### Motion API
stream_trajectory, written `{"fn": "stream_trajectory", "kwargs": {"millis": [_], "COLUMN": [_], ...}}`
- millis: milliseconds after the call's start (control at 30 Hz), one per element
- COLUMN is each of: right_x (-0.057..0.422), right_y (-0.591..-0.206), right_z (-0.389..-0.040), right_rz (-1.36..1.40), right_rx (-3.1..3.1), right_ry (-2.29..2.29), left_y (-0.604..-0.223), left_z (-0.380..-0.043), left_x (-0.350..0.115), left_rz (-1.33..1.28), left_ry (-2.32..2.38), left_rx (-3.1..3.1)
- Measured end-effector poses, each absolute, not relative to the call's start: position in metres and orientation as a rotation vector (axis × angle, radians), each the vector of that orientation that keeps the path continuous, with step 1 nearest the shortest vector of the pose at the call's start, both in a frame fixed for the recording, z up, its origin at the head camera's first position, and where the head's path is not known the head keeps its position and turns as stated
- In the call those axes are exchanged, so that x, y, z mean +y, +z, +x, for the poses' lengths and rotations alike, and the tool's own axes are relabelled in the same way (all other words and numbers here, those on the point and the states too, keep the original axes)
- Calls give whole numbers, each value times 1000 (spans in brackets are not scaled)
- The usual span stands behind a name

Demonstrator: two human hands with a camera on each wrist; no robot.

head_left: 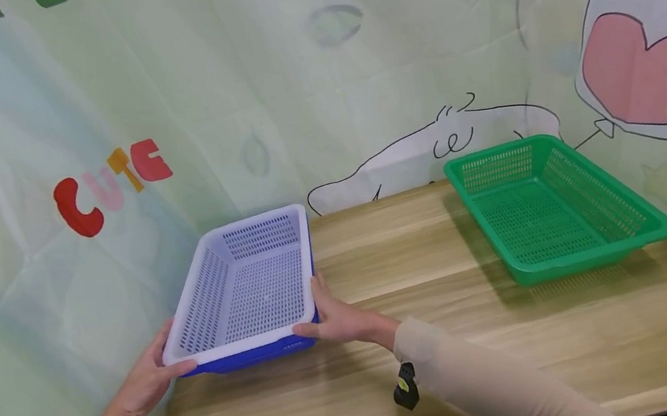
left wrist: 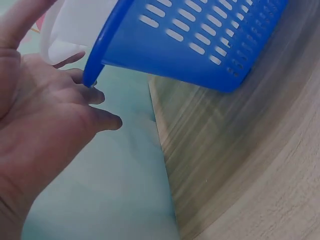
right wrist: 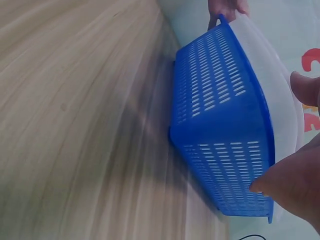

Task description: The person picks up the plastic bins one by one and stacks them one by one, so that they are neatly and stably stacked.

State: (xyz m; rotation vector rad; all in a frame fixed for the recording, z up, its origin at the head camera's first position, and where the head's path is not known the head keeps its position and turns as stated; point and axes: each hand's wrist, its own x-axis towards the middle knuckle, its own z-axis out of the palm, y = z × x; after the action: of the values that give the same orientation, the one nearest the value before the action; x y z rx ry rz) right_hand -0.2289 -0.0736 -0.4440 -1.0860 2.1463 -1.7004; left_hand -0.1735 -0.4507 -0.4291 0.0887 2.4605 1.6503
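A white plastic basket (head_left: 264, 288) sits nested inside a blue basket (head_left: 252, 357), its rim standing above the blue one. Both have slotted walls, and they are at the table's left side. My left hand (head_left: 144, 380) holds the front left corner, thumb over the white rim and fingers along the outer side. At the front right corner my right hand (head_left: 340, 316) grips the pair, its thumb on the rim and its fingers against the side wall. The blue basket's underside is low over the wooden tabletop in the right wrist view.
A green slotted basket (head_left: 545, 218) stands on the right side of the wooden table (head_left: 396, 271). Printed curtain fabric (head_left: 213, 110) hangs behind and along the left side, close to my left hand. Dark devices (head_left: 406, 385) are worn at both wrists.
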Motion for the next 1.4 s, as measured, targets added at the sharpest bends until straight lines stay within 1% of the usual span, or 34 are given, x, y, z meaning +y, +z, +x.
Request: {"fn": "stream_trajectory", "kwargs": {"millis": [167, 367, 667, 800, 967, 1200, 1400], "right_x": [-72, -71, -73, -73, -72, -68, -65], "right_y": [-452, -459, -462, -464, -464, -466, -472], "right_z": [-228, -225, -220, -221, -223, -222, -222], "right_rz": [-1081, -998, -962, -915, -933, -763, -658], "right_rx": [2146, 2104, 1961, 1946, 1915, 1976, 1903], "right_ry": [-1674, -1635, -1683, -1715, -1755, -1756, -1896], "left_y": [-434, -440, -453, -454, -454, -456, -460], "left_z": [-172, -169, -165, -166, -167, -166, -167], "left_x": [-450, -448, -446, -447, -446, -445, -439], "left_rz": [104, 107, 173, 215, 235, 271, 357], "left_ry": [1645, 1606, 1815, 1918, 1986, 2007, 2084], "left_rx": [2461, 2470, 2292, 2191, 2121, 2066, 1951]}}
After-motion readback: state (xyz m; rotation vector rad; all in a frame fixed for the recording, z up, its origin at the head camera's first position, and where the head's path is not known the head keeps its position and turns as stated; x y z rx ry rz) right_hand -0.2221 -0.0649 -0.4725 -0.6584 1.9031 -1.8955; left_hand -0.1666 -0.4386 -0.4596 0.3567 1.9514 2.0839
